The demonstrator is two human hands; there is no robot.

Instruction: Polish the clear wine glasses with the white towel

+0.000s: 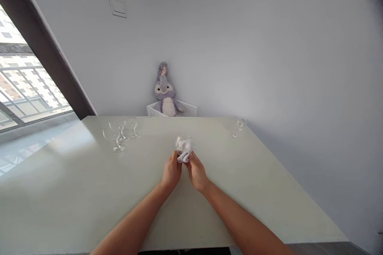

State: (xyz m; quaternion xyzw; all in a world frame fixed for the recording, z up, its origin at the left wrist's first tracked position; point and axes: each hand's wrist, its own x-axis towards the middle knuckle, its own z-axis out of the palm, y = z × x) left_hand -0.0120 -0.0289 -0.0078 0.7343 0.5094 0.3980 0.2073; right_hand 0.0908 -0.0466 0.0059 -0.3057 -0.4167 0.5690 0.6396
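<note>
Above the middle of the table, my two hands meet around a clear stemmed glass [177,143] and a bunched white cloth [185,157]. My left hand [171,172] is closed on the glass from the left, with the thumb along its side. On the other side, my right hand [196,172] is closed on the cloth, part of which is tucked into the glass's bowl. The glass's stem and foot are hidden by the cloth and fingers, as are several fingertips.
Three clear stemmed glasses [119,148] stand close together at the left on the pale table [239,191]. Another stemmed glass [240,124] stands near the right edge. Behind the far edge, a grey plush toy [168,106] sits in a white perforated basket [189,109] against the wall.
</note>
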